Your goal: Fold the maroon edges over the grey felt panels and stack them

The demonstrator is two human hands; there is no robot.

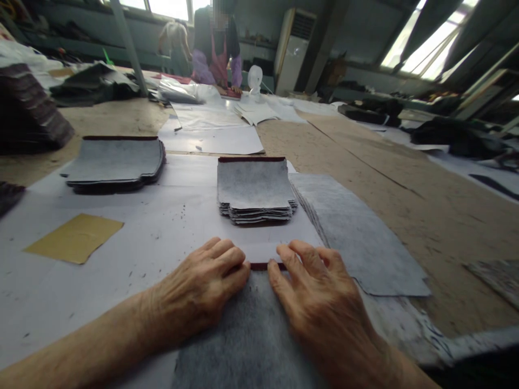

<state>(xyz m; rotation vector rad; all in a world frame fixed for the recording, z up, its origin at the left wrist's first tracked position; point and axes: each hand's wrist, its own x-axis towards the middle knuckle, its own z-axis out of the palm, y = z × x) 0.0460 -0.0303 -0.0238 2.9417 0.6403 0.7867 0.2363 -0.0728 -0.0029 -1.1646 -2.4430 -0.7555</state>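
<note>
While its grey, mottled surface ends in a narrow maroon edge, the fabric piece (253,335) lies flat on white paper (133,232), beneath both hands; the left hand (206,281) and right hand (314,294), apart, press that edge with curled fingers, unclamped.

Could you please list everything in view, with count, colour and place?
Gray sheet: one, red-edged, beneath both hands
Gray stacks: two, red-edged, ahead and further left
Loose gray sheets: several, right
Tan sheet: one, left
White paper: several, across table
Table: one, brown, under paper
Tall stack: one, dark, far left
Cloth: several, dark, right and back left
People: two, background
Probable fan: one, white, background
Cabinet: one, pale, background
Windows: several, bright, background
Small background items: unclear
Left hand, right hand: one each, fingers at red edge
</note>
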